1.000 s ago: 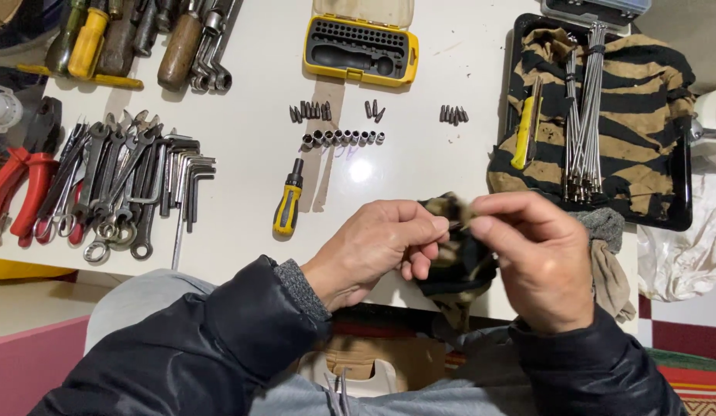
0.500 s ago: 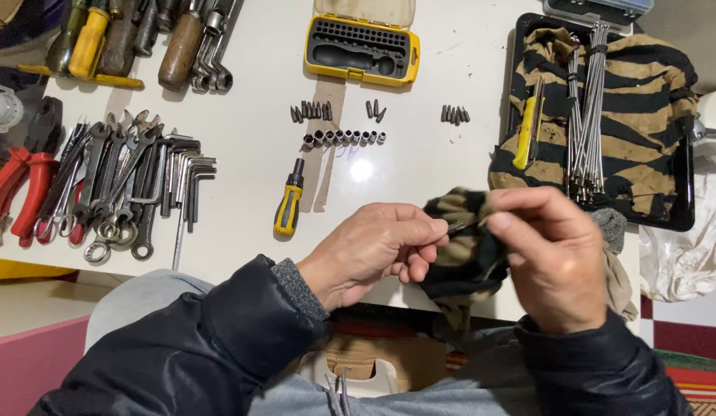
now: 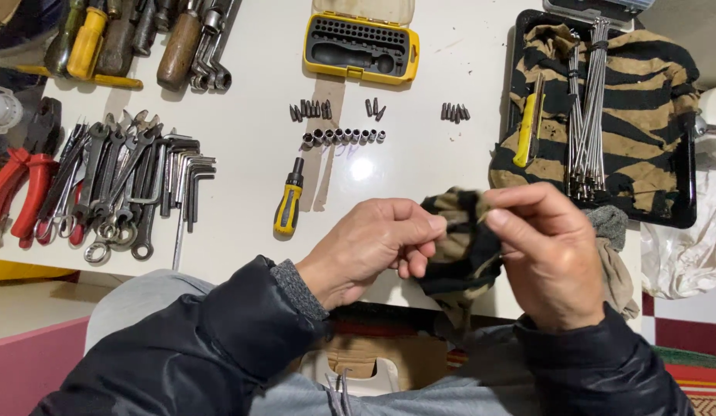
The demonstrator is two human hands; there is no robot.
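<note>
Head view: left hand [image 3: 373, 250] and right hand [image 3: 551, 254] both pinched shut on a striped rag [image 3: 462, 246] bunched between them, held just above the near edge of the white table [image 3: 242, 185], yellow-handled screwdriver [image 3: 289, 202] lying nearby.

Bright overhead light; glare on white table [image 3: 363, 169].

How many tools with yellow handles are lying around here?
3: a small screwdriver on the white table before the left hand, one at the top-left corner, one on the striped cloth in the tray. Others may be hidden.
</note>
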